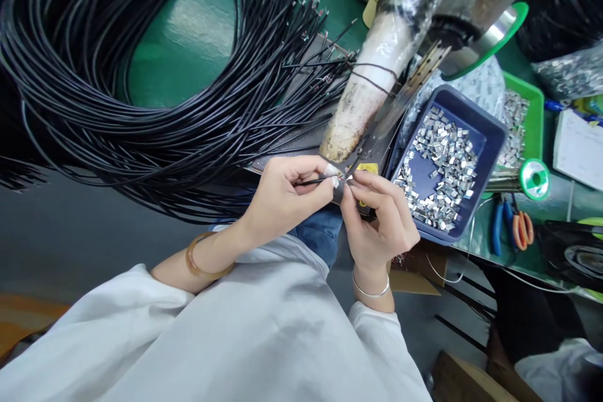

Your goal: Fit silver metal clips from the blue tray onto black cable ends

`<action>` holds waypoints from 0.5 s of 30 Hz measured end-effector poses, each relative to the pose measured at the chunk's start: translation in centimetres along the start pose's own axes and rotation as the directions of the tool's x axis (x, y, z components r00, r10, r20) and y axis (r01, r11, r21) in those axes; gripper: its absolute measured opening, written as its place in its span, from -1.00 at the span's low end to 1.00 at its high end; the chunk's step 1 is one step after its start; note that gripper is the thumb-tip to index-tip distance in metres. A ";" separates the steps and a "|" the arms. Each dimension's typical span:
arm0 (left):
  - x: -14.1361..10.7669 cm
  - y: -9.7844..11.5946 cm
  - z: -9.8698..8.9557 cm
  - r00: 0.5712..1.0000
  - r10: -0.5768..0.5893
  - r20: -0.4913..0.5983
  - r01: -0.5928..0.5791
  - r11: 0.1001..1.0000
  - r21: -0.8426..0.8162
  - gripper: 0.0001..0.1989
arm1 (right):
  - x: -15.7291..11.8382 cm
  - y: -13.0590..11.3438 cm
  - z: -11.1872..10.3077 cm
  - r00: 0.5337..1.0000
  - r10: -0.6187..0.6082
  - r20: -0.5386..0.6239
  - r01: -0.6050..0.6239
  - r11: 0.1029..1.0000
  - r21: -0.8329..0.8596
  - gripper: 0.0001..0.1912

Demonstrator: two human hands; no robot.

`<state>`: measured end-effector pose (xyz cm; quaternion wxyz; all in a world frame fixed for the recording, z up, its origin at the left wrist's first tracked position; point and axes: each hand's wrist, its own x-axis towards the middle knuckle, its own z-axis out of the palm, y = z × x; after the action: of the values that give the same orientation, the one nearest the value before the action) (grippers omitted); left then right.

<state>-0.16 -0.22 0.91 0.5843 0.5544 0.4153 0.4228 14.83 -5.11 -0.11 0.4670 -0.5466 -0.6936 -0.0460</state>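
Observation:
My left hand [292,191] is closed, its thumb and forefinger pinching a thin black cable [308,183] near its end. White coverings show on those fingertips. My right hand [379,217] pinches a small silvery metal connector [347,178] against the cable's end, partly hidden by the fingers. A slim dark metal arm [377,129] slants down from above, its tip right at the connector. Beside it, the stained white mouth of an extraction hose [351,119] opens just above my hands. A large bundle of black cables [164,119] spreads to the left, with stripped ends toward the hose.
Right of my hands stands a dark blue bin [490,144] of many small metal connectors [452,169]. Behind it is a green tray [534,100] with more. A solder spool [535,179], blue-handled pliers [497,226] and an orange-handled tool [522,230] lie on the green table [485,242].

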 end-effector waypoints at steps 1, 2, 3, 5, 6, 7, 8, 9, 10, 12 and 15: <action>0.0 0.0 -0.1 1.000 0.021 0.008 -0.021 0.999 0.030 -0.88 | -0.1 0.0 0.0 1.000 -0.009 0.009 0.009 1.000 0.000 -0.79; -0.1 0.1 -0.2 0.999 0.042 0.016 -0.043 0.997 0.060 -0.89 | -0.2 0.0 0.0 1.000 -0.020 0.019 0.020 1.000 -0.002 -0.80; -0.1 0.1 -0.3 0.998 0.064 0.021 -0.066 0.994 0.088 -0.90 | -0.4 0.1 -0.1 0.999 -0.029 0.029 0.029 1.000 -0.007 -0.81; -0.1 0.1 -0.5 0.995 0.095 0.027 -0.098 0.986 0.136 -0.91 | -0.6 0.3 0.0 0.998 -0.039 0.040 0.040 0.999 -0.022 -0.83; -0.1 0.1 -0.6 0.994 0.100 0.033 -0.104 0.983 0.153 -0.92 | -0.8 0.3 0.0 0.999 -0.035 0.041 0.036 0.999 -0.019 -0.83; -0.2 0.1 -0.7 0.994 0.099 0.049 -0.106 0.980 0.167 -0.91 | -0.8 0.5 0.0 0.999 -0.021 0.038 0.021 1.000 0.002 -0.84; -0.3 0.0 -0.8 0.993 0.096 0.072 -0.107 0.977 0.183 -0.91 | -0.9 0.6 0.0 1.000 0.006 0.030 -0.007 0.999 0.042 -0.85; -0.4 -0.1 -1.0 0.990 0.092 0.102 -0.111 0.973 0.203 -0.90 | -0.9 0.7 0.0 0.999 0.042 0.019 -0.044 0.995 0.095 -0.86; -0.5 -0.2 -1.1 0.986 0.090 0.142 -0.122 0.965 0.232 -0.89 | -0.9 0.8 0.0 0.997 0.081 0.002 -0.081 0.985 0.154 -0.86; -0.9 -0.4 -1.5 0.960 0.091 0.264 -0.174 0.935 0.309 -0.88 | -0.8 1.0 -0.1 0.987 0.144 -0.065 -0.124 0.960 0.252 -0.89; -1.8 -0.6 -2.2 0.887 0.060 0.457 -0.268 0.874 0.405 -0.86 | -0.7 1.4 -0.2 0.963 0.184 -0.199 -0.125 0.953 0.277 -0.92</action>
<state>-2.75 -1.26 0.22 0.4752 0.7896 0.3136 0.2291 16.08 -5.18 -1.08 0.6120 -0.5243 -0.5917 0.0221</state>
